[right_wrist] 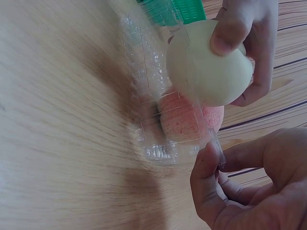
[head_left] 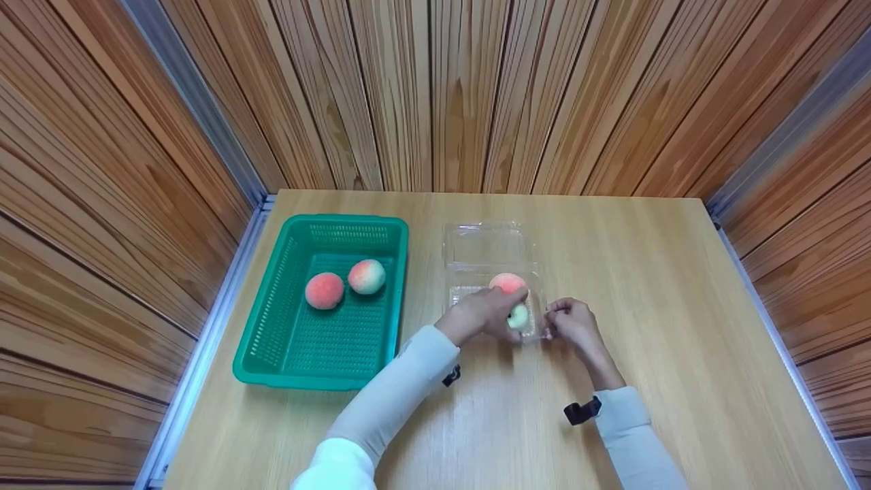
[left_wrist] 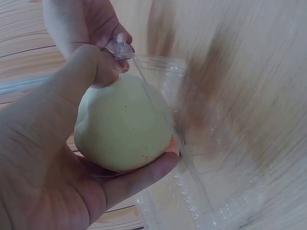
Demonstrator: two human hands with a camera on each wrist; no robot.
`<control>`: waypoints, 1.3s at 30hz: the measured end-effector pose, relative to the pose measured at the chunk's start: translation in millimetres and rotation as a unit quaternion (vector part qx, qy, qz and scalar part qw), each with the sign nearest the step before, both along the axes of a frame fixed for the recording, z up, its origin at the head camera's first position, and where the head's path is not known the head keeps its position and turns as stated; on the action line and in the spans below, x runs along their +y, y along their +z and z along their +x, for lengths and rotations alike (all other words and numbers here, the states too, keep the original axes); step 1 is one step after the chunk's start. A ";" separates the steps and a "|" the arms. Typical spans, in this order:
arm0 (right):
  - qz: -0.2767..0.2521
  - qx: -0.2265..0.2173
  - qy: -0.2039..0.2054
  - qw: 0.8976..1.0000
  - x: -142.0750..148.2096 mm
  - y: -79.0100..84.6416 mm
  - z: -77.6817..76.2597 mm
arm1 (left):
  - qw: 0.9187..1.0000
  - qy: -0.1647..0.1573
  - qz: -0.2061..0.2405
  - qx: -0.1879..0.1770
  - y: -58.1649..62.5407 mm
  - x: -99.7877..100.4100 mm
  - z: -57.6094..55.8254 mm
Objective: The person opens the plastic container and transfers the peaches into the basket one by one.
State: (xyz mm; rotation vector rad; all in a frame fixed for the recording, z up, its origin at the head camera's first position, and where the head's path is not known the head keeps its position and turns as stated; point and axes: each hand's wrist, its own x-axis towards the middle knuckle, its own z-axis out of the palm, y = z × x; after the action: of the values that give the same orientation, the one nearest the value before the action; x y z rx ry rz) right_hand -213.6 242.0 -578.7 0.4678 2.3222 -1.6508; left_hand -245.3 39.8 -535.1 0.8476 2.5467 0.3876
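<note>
A pale green peach (left_wrist: 122,124) is gripped by my left hand (head_left: 484,314), thumb and fingers spread around it. It is above the near part of an open clear plastic clamshell box (head_left: 493,248). In the right wrist view a pink peach (right_wrist: 184,117) sits inside the box, just beyond the pale one. My right hand (head_left: 575,325) pinches the box's edge at its near right corner between thumb and finger. The left wrist view shows the pale peach close to those pinching fingers (left_wrist: 106,40). Part of the box is hidden behind my left hand.
To the left stands a green plastic basket (head_left: 403,299) holding a pink peach (head_left: 324,291) and a pink-and-white peach (head_left: 367,277). Wood-panelled walls (head_left: 463,95) enclose the wooden table (head_left: 646,286) at the back and both sides.
</note>
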 end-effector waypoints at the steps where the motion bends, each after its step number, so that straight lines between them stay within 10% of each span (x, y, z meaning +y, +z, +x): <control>1: 0.001 0.000 -0.001 1.000 -0.1 0.1 -0.3 | 1.000 0.000 0.001 -0.002 0.9 -0.4 0.1; 39: 0.010 -0.003 -0.008 1.000 -1.2 0.6 -0.1 | 1.000 0.016 -0.020 0.002 16.0 -19.2 -5.9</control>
State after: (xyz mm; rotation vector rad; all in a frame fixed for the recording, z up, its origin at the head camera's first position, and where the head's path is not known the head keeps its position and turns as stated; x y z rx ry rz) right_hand -213.7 240.8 -578.2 0.4966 2.3382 -1.6323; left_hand -251.2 20.6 -519.1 0.7959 2.5652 0.3443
